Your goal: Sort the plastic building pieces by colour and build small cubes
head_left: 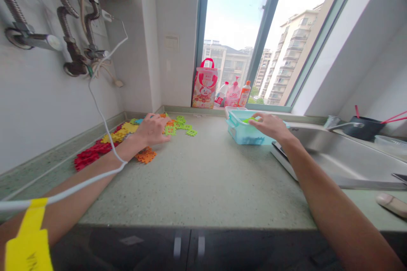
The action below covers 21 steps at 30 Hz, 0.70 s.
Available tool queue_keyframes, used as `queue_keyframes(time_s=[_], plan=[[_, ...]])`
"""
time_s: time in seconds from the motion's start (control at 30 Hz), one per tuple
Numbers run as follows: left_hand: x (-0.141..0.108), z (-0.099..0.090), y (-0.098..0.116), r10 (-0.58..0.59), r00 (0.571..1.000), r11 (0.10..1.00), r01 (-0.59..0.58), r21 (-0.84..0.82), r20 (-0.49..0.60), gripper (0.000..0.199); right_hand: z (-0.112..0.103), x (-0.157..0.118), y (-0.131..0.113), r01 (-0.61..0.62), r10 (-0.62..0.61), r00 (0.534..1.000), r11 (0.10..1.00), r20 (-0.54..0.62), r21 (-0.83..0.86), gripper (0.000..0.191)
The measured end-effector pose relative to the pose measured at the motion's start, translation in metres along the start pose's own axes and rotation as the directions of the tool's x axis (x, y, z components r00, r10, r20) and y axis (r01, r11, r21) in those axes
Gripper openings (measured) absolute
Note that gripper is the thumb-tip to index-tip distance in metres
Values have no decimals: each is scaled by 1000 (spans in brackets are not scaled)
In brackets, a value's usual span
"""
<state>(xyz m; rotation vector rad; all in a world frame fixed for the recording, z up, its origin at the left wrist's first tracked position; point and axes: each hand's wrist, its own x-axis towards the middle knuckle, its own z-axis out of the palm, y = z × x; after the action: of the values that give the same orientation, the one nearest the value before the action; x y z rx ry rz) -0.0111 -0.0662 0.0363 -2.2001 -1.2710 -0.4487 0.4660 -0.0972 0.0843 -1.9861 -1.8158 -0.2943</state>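
My left hand (153,128) is over the colourful pile on the left of the counter, thumb and fingers apart, beside orange and green pieces. The pile has red pieces (90,154), yellow pieces (122,132), an orange piece (146,155) and lime-green pieces (181,123), all flat plastic interlocking blocks with notched edges. Over the light-blue plastic box (237,136), my right hand (270,125) pinches a green interlocking block (250,120) at the rim. Darker shapes show through the box's side; its inside is mostly hidden.
A steel sink (337,156) lies right of the box, with a black container (365,128) behind it. A pink package (205,89) and several bottles (233,94) line the windowsill. A white cable (106,114) crosses before my left forearm. A brown-handled object (392,204) lies front right.
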Motion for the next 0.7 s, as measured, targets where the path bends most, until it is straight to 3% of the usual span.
queue_keyframes(time_s=[0.27,0.33,0.4,0.47,0.53,0.6,0.67,0.7], plan=[[2,-10,15,126,985,982,-141,-126,-117,59,-1,0,4,15,-13,999,999,38,-39,47],[2,-11,17,136,981,978,-155,-138,-137,60,-1,-1,2,33,-34,999,999,-28,-41,44],[1,-12,20,149,976,972,-174,-160,-156,60,1,-5,-8,77,-80,977,997,-200,-22,40],[0,-12,25,160,971,961,-195,-197,-179,60,6,-13,-25,227,-202,899,974,-389,18,36],[-2,-13,34,167,964,944,-217,-248,-206,59,15,-26,-50,483,-412,791,874,-452,50,33],[-5,-15,44,184,957,923,-247,-295,-226,58,30,-43,-77,714,-647,675,695,-356,90,34],[-9,-18,54,218,947,898,-290,-332,-236,59,47,-60,-101,818,-783,574,563,-239,119,43],[-10,-20,59,236,942,886,-309,-345,-238,60,54,-67,-111,836,-812,549,532,-196,134,47]])
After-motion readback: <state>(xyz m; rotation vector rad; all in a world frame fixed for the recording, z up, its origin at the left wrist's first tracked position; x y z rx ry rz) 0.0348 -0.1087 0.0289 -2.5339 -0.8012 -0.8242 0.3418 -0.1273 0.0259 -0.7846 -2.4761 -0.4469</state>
